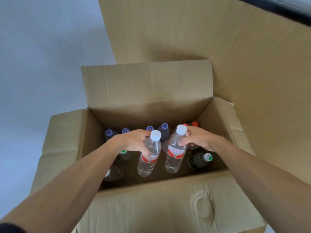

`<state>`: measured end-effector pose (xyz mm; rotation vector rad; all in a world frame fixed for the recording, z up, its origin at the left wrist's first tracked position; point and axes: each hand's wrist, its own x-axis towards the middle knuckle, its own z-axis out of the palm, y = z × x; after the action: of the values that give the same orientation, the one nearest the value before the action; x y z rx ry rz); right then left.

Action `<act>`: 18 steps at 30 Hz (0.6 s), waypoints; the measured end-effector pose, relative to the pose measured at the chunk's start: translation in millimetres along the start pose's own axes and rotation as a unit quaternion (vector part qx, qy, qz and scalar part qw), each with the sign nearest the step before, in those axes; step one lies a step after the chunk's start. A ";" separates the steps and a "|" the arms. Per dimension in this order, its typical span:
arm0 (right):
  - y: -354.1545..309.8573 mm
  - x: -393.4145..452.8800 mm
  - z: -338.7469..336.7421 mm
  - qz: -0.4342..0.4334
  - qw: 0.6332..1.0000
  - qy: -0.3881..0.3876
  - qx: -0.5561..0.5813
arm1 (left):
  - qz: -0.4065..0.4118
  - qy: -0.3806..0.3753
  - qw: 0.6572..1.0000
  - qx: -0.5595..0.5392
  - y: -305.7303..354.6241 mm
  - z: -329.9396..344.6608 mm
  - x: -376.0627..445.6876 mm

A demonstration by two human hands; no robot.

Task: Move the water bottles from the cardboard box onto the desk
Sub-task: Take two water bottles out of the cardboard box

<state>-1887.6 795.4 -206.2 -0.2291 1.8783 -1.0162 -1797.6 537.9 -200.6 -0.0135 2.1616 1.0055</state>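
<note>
Fingers of my left hand [133, 142] curl round the neck of a clear plastic water bottle with a white cap and red label [149, 157]; my right hand [196, 140] grips a second clear white-capped bottle [175, 150] the same way. Both stand upright, side by side, inside the open brown cardboard box [151, 207], among purple-capped bottles [164, 130] and a dark green-labelled bottle [200, 159].

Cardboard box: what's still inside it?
Inside the cardboard box: purple-capped bottles at the back, red caps, green-capped ones, plus two clear bottles gripped by left hand and right hand. Arms hide others.
</note>
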 end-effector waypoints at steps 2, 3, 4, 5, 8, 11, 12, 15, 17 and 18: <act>-8.0 -11.3 -4.9 -0.011 0.997 0.026 0.072 | -0.007 0.026 0.998 -0.051 4.6 -12.5 -9.4; -11.6 -16.2 -6.3 -0.015 0.993 0.039 0.113 | -0.012 0.034 0.995 -0.094 6.6 -17.4 -14.4; -15.4 -20.7 -7.0 -0.018 0.987 0.049 0.150 | -0.014 0.039 0.988 -0.148 8.6 -21.1 -19.2; -19.6 -24.4 -6.6 -0.022 0.981 0.055 0.183 | -0.012 0.044 0.979 -0.201 10.8 -23.9 -23.9; -35.3 -29.9 0.2 -0.035 0.958 0.061 0.277 | 0.004 0.074 0.947 -0.312 17.8 -30.3 -34.3; -57.8 -33.0 13.1 -0.049 0.929 0.083 0.356 | 0.022 0.125 0.916 -0.381 25.2 -33.0 -41.2; -64.8 -33.8 17.2 -0.052 0.921 0.096 0.374 | 0.025 0.145 0.903 -0.405 27.6 -33.3 -43.1; -80.6 -36.5 26.5 -0.036 0.900 0.133 0.413 | 0.025 0.194 0.854 -0.482 36.4 -31.5 -47.0; -87.1 -38.8 29.4 -0.012 0.889 0.140 0.435 | 0.015 0.220 0.827 -0.517 43.9 -28.8 -48.7; -90.0 -39.9 30.7 0.000 0.886 0.133 0.444 | 0.011 0.228 0.818 -0.527 48.1 -27.2 -49.3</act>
<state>-1864.4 742.8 -120.7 0.4730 1.4429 -1.8598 -1793.0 539.3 -126.7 -0.8246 1.6747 2.2650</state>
